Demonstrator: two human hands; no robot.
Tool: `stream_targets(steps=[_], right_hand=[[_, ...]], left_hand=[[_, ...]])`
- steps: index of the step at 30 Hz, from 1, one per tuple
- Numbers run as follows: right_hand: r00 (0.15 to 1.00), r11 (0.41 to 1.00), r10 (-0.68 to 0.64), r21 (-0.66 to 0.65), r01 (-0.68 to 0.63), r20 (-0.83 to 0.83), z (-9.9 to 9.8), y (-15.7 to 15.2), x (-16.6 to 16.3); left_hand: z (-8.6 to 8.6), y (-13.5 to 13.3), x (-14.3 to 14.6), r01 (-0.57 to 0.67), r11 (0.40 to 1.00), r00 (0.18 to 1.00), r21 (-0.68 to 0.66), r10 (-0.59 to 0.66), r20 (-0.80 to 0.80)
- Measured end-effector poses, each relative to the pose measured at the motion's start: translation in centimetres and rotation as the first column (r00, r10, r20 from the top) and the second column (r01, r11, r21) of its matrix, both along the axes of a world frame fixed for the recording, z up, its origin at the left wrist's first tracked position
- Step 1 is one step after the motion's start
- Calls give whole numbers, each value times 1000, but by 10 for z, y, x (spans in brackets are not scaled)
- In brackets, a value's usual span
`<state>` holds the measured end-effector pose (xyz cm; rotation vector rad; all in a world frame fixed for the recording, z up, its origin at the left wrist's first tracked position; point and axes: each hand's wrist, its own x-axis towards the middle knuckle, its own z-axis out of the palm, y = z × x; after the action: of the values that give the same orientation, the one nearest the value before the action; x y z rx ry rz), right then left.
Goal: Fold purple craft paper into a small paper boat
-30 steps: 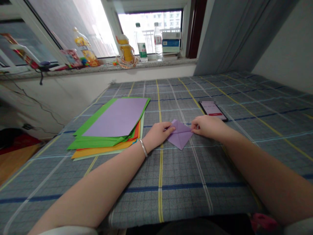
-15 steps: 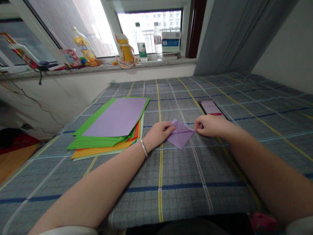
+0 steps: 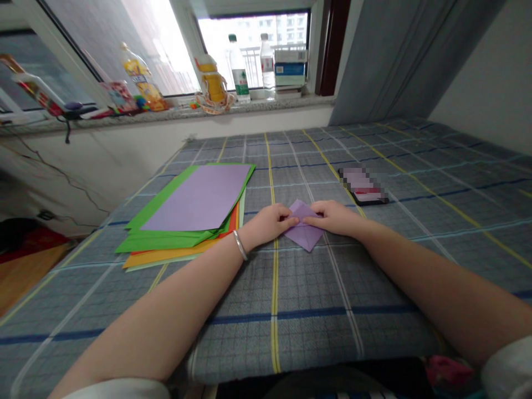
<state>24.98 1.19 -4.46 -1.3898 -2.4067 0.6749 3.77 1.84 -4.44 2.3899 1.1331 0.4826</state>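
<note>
A small folded piece of purple paper (image 3: 306, 238), diamond-shaped with crease lines, lies on the plaid cloth between both hands. My left hand (image 3: 272, 223) pinches its left corner, thumb on top. On the opposite corner, my right hand (image 3: 334, 217) also grips the paper, its thumb laid across the upper face toward the middle. The fingers beneath the paper are partly hidden. A silver bangle (image 3: 240, 245) circles my left wrist.
Left of the hands sits a stack of coloured sheets, a purple sheet (image 3: 203, 197) uppermost. A phone (image 3: 363, 185), its screen pixelated, lies beyond my right hand. Bottles, including a green-capped bottle (image 3: 240, 72), and boxes (image 3: 290, 69) line the windowsill (image 3: 174, 115).
My right hand has moved left from the paper's right tip, and its thumb now lies over the paper near the centre. My left hand stays on the left corner.
</note>
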Motion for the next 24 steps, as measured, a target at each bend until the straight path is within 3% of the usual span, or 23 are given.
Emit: stream_targets(steps=[4,8,16,24], right_hand=[[996,995,15,-100,-24,-91,-1,6,4],[997,994,3,-105,-12,-82,-3,7,4],[999,999,33,32,-31,-43,-1,3,3],[999,982,21,188,-15,-31,0,0,1]], left_hand=[[10,10,-17,52,985,995,-166,-66,-79],[19,15,-31,83,965,987,-250,-115,-115],[18,11,-30,98,994,960,-56,-109,-257],[23,5,-27,81,996,954,-40,-89,-288]])
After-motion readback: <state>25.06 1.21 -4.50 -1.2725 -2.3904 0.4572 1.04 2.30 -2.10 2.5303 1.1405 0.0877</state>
